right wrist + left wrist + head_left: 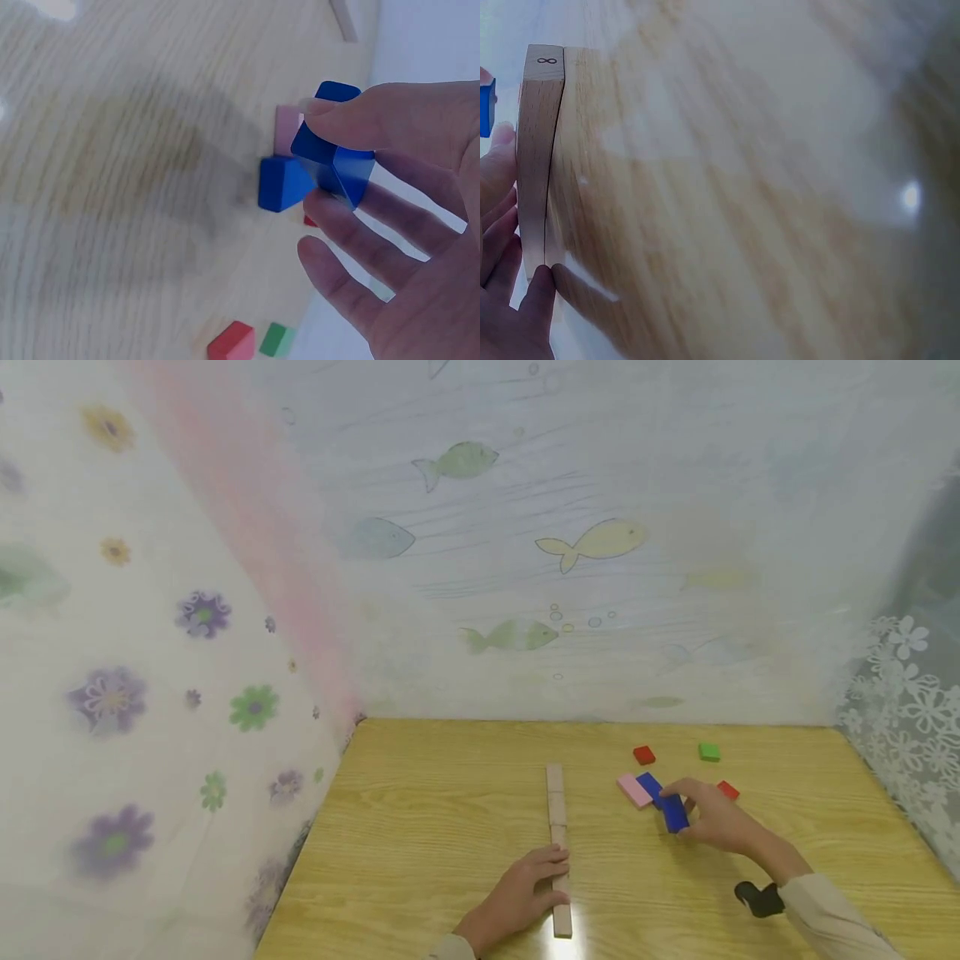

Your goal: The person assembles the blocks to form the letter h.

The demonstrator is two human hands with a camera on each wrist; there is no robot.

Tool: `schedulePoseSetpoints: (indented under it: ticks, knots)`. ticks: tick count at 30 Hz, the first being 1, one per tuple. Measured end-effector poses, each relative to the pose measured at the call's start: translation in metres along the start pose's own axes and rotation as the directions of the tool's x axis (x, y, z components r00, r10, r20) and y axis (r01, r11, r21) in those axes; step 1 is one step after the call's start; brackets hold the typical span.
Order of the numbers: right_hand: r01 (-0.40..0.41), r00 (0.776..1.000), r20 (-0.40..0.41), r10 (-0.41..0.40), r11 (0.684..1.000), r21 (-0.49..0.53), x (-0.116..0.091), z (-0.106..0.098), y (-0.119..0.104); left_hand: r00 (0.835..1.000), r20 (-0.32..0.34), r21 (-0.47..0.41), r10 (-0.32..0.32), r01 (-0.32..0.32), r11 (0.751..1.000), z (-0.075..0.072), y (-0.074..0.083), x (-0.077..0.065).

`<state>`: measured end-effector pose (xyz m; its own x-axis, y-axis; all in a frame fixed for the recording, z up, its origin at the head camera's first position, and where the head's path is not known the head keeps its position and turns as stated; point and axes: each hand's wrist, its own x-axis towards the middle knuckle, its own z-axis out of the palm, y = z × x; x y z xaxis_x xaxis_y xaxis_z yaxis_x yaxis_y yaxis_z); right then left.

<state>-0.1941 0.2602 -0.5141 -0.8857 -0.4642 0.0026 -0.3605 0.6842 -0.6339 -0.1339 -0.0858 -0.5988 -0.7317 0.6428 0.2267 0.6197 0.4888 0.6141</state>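
Right hand [720, 818]: thumb and fingers pinching a solid blue oblong block [674, 814].
Held block beside a second blue oblong block [648, 785], which adjoins a flat pink oblong block [634, 791], all right of centre; left hand [517, 892] rests on a straight row of pale wooden blocks [556, 810], thumb spread from fingers; grip pressure: cannot tell.

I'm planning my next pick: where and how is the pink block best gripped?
Probably by its two short ends, from above: the pink block lies flat with both ends looking free, while a blue block crowds its right long side.
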Motion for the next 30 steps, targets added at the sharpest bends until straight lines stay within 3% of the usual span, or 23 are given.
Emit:
schedulePoseSetpoints:
  ticks: [12,22,30]
  knots:
    - [0.069,0.997,0.028,-0.069,0.998,0.007,-0.017,0.015,-0.016,1.0,-0.015,-0.009,0.022,-0.022,1.0,0.001,0.0,0.0]
    - [0.062,0.997,0.048,-0.065,0.997,0.048,-0.027,0.029,-0.027,1.0,0.004,-0.02,-0.021,0.021,1.0,0.001,-0.001,0.001]
    - [0.054,0.996,0.067,-0.057,0.997,0.05,-0.035,0.038,-0.03,1.0,-0.011,-0.03,-0.012,0.011,0.999,0.001,-0.001,0.001]
